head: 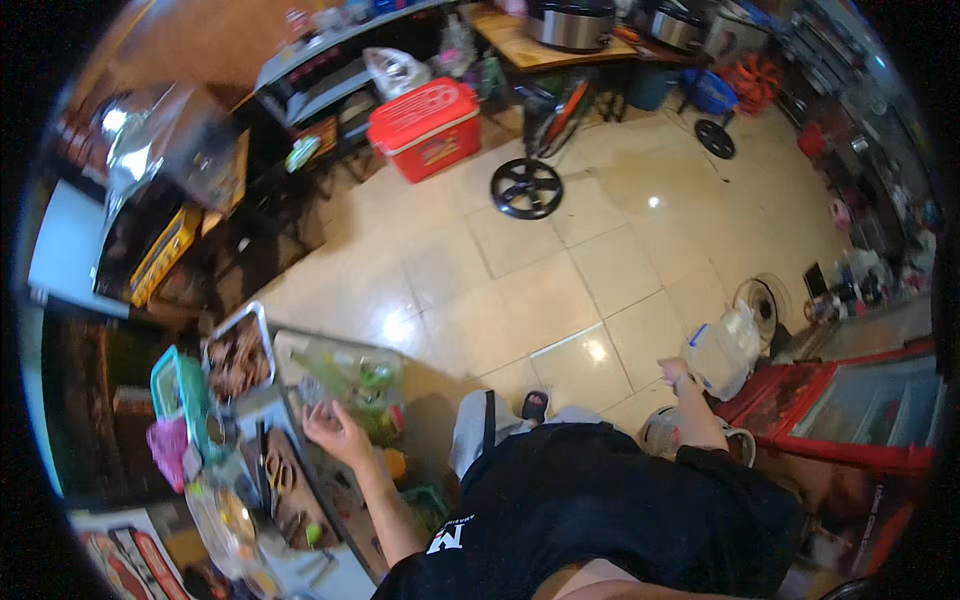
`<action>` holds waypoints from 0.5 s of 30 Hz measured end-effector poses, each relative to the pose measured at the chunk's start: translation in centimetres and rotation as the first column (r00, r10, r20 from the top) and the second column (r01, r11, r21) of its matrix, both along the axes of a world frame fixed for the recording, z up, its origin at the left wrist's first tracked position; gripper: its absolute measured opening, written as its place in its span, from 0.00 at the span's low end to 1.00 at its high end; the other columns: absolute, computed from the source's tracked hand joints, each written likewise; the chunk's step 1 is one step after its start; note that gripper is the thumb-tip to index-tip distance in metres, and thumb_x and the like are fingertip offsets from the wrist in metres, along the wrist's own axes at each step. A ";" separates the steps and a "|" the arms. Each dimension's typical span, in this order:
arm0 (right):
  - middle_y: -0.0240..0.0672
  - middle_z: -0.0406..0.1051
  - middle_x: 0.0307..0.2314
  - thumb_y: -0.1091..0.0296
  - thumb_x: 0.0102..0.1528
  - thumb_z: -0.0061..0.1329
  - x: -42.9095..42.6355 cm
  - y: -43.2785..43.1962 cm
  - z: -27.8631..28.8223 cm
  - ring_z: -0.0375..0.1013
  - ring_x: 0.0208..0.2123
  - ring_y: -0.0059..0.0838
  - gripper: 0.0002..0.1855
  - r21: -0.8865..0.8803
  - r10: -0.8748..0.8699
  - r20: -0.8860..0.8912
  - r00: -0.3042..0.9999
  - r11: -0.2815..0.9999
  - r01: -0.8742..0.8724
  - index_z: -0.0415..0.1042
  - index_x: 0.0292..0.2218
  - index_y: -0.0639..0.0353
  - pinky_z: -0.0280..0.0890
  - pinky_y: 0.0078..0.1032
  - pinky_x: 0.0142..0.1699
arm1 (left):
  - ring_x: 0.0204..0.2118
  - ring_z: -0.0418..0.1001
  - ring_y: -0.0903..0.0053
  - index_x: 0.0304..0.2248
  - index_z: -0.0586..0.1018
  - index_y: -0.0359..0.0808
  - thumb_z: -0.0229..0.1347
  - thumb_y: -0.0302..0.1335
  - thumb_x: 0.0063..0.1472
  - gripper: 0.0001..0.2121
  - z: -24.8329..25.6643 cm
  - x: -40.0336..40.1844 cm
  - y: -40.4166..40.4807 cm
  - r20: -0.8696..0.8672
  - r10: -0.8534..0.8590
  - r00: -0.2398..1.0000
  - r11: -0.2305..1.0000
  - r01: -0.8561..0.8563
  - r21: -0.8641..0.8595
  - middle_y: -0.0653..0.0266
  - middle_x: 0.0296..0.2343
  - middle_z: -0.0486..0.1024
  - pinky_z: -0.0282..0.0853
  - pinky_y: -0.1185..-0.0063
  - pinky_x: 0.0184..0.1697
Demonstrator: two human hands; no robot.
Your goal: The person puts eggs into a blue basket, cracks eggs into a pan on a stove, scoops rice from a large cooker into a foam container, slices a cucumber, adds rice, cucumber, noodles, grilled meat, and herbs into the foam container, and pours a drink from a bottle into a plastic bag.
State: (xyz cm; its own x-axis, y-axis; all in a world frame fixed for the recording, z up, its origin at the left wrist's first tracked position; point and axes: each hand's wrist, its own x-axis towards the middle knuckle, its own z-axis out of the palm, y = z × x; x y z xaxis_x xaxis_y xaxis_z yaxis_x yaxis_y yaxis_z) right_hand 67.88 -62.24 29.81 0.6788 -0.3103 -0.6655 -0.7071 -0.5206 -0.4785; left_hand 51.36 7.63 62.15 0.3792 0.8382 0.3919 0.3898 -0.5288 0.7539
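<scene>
My left hand [335, 429] is raised beside the counter at the left, its fingers apart and nothing held. Near it lie a metal tray of brown meat [238, 358], plastic bags with green vegetables [367, 373] and a cutting board [304, 487] carrying scissors [280, 472] and a green lime [313, 533]. On the other side, my right hand [675, 370] is extended low over the floor, next to a translucent plastic container [712, 360]. Whether it grips the container or its bag is not clear, as the fingers are small and curled.
A red cooler box [426, 129] stands on the tiled floor, near a black spoked base [526, 188]. A floor fan [763, 311] and a red-framed glass-topped freezer [832, 405] are at the right. A wooden table [551, 49] bears cookers at the back.
</scene>
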 end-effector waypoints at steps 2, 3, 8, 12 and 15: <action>0.31 0.69 0.19 0.59 0.51 0.51 5.5 4.9 1.8 0.69 0.17 0.25 0.12 0.475 -0.289 -0.070 0.955 0.832 0.287 0.70 0.35 0.55 0.63 0.23 0.20 | 0.39 0.68 0.74 0.46 0.68 0.32 0.53 0.25 0.58 0.16 -0.7 8.6 -3.4 0.102 -0.211 0.972 0.966 0.223 -0.129 0.59 0.48 0.60 0.66 0.77 0.40; 0.32 0.70 0.21 0.59 0.50 0.52 8.5 10.0 3.3 0.71 0.20 0.25 0.14 0.423 -0.417 -0.006 0.909 0.822 0.381 0.69 0.36 0.55 0.63 0.21 0.22 | 0.38 0.69 0.74 0.45 0.69 0.32 0.54 0.24 0.57 0.15 -1.4 12.2 -5.1 0.066 -0.319 0.945 0.937 0.325 -0.128 0.60 0.47 0.61 0.66 0.77 0.39; 0.33 0.73 0.24 0.67 0.51 0.50 20.2 20.1 3.5 0.72 0.25 0.25 0.12 0.614 -0.352 -0.067 0.934 0.723 0.316 0.72 0.38 0.57 0.64 0.22 0.24 | 0.37 0.71 0.73 0.41 0.71 0.33 0.56 0.23 0.54 0.14 -3.8 30.2 -14.1 -0.020 -0.708 0.706 0.688 0.683 -0.247 0.59 0.45 0.66 0.68 0.78 0.37; 0.34 0.74 0.25 0.65 0.50 0.51 26.5 15.3 2.3 0.72 0.24 0.26 0.14 0.178 0.385 0.300 0.873 0.876 -0.448 0.74 0.40 0.58 0.66 0.25 0.23 | 0.36 0.72 0.74 0.40 0.72 0.33 0.57 0.23 0.53 0.14 -6.9 45.8 -18.5 0.067 -0.857 0.511 0.465 0.823 -0.325 0.59 0.40 0.70 0.69 0.79 0.35; 0.34 0.74 0.28 0.64 0.52 0.49 27.4 3.4 6.6 0.72 0.25 0.26 0.15 0.366 -0.287 -0.094 0.953 0.880 0.301 0.72 0.41 0.58 0.68 0.25 0.26 | 0.32 0.72 0.74 0.39 0.72 0.34 0.58 0.25 0.54 0.14 -10.4 56.3 -21.2 0.111 -0.927 0.359 0.257 0.821 -0.509 0.61 0.35 0.72 0.70 0.80 0.33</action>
State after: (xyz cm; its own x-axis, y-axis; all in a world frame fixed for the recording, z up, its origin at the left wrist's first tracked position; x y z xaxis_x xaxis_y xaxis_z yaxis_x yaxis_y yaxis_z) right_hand 95.31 -58.80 36.43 0.5688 -0.2169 -0.7934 -0.8200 -0.0747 -0.5675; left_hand 107.67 -13.60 51.71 0.9983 -0.0286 -0.0502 0.0397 -0.2912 0.9558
